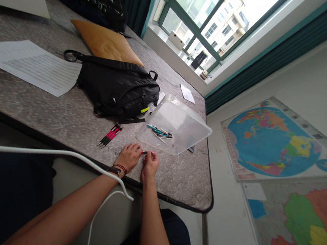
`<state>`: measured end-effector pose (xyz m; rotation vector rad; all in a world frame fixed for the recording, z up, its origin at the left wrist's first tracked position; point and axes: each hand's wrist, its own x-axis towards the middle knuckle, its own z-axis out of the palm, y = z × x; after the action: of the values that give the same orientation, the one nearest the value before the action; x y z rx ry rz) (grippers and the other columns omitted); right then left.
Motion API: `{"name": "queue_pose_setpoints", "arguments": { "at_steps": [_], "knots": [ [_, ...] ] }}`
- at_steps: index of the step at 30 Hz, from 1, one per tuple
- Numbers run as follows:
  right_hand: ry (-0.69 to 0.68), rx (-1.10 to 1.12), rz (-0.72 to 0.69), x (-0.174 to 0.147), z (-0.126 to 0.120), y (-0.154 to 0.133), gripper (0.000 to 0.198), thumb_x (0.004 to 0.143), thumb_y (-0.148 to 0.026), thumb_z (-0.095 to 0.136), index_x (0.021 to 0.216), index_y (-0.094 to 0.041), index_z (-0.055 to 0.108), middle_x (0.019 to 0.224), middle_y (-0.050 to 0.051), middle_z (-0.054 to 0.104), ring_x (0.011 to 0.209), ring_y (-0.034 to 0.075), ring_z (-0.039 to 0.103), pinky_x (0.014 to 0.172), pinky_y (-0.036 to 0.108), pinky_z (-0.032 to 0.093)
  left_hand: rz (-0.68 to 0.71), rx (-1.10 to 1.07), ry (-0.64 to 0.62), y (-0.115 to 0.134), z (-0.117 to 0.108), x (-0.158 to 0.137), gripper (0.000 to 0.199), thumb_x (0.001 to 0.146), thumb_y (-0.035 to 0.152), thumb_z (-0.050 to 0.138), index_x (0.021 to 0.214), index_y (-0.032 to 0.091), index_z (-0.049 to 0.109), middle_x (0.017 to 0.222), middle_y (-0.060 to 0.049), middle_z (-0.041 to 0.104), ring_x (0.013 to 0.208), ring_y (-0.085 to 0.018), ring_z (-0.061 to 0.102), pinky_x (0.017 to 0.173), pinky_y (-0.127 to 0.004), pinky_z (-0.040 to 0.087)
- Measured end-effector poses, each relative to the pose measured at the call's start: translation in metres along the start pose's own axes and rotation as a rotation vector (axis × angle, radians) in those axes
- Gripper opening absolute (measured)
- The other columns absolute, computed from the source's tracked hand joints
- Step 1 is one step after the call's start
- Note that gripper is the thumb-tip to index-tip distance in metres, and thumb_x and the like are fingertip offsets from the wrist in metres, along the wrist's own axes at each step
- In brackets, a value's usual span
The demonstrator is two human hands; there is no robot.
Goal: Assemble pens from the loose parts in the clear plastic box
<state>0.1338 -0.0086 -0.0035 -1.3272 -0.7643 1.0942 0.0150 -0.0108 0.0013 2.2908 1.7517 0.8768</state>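
Near the front of the mattress, my left hand point(129, 157) and my right hand point(150, 166) are close together. Between their fingertips is a small red and black pen point(144, 153), gripped by both; my fingers hide most of it. To the left of my left hand lie several red and black pens point(111, 135), side by side. Beyond my hands, a clear plastic box point(191, 134) rests on its side, its open mouth toward me. Several blue, black and white pens point(160, 131) lie inside it.
A black backpack point(118, 86) lies behind the pens, with a brown envelope point(107, 43) beyond it. A printed sheet point(36, 65) is at the left. A white cable point(63, 153) crosses in front of my left forearm. The mattress point(186, 189) ends at a dark edge near me.
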Motion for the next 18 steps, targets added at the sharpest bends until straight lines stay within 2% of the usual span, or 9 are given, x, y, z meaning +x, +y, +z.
{"name": "queue_pose_setpoints", "arguments": {
  "at_steps": [3, 5, 12, 15, 18],
  "knots": [
    [0.007, 0.03, 0.005, 0.0026, 0.0025, 0.0007, 0.037, 0.073, -0.047, 0.075, 0.086, -0.018, 0.054, 0.073, -0.004, 0.063, 0.057, 0.008, 0.054, 0.053, 0.019, 0.044, 0.011, 0.016, -0.003, -0.001, 0.0009, -0.0002, 0.021, 0.094, 0.022, 0.044, 0.101, 0.023, 0.064, 0.118, -0.011, 0.062, 0.107, -0.027, 0.054, 0.089, -0.043, 0.043],
    [-0.017, 0.059, 0.02, 0.0025, 0.0029, -0.0001, 0.036, 0.073, -0.045, 0.075, 0.088, -0.018, 0.056, 0.074, -0.004, 0.062, 0.06, 0.009, 0.056, 0.056, 0.019, 0.046, 0.016, 0.028, -0.009, -0.0012, 0.0007, -0.0001, 0.021, 0.094, 0.022, 0.044, 0.101, 0.023, 0.064, 0.118, -0.011, 0.062, 0.107, -0.027, 0.054, 0.089, -0.043, 0.043],
    [-0.157, 0.139, 0.048, -0.0039, -0.0006, -0.0065, 0.045, 0.08, -0.042, 0.07, 0.116, -0.016, 0.064, 0.11, 0.009, 0.069, 0.085, 0.015, 0.064, 0.073, 0.026, 0.052, 0.01, 0.029, -0.016, -0.0006, -0.0009, 0.0, 0.022, 0.096, 0.026, 0.044, 0.104, 0.022, 0.064, 0.118, -0.011, 0.062, 0.109, -0.028, 0.053, 0.09, -0.043, 0.043],
    [-0.204, 0.139, 0.044, -0.0036, -0.003, -0.0045, 0.041, 0.08, -0.041, 0.07, 0.111, -0.016, 0.067, 0.113, 0.01, 0.069, 0.086, 0.015, 0.064, 0.072, 0.025, 0.051, 0.008, 0.032, -0.014, -0.0003, -0.0009, -0.0002, 0.023, 0.096, 0.027, 0.044, 0.106, 0.021, 0.064, 0.119, -0.011, 0.062, 0.11, -0.028, 0.053, 0.091, -0.044, 0.042],
    [-0.177, 0.11, 0.044, -0.0005, -0.003, 0.0007, 0.032, 0.079, -0.04, 0.072, 0.098, -0.015, 0.069, 0.101, 0.007, 0.071, 0.078, 0.013, 0.062, 0.067, 0.022, 0.049, 0.01, 0.03, -0.019, -0.0003, -0.0007, -0.0001, 0.022, 0.096, 0.026, 0.044, 0.104, 0.021, 0.065, 0.118, -0.011, 0.062, 0.109, -0.028, 0.053, 0.09, -0.044, 0.043]
  ]
}}
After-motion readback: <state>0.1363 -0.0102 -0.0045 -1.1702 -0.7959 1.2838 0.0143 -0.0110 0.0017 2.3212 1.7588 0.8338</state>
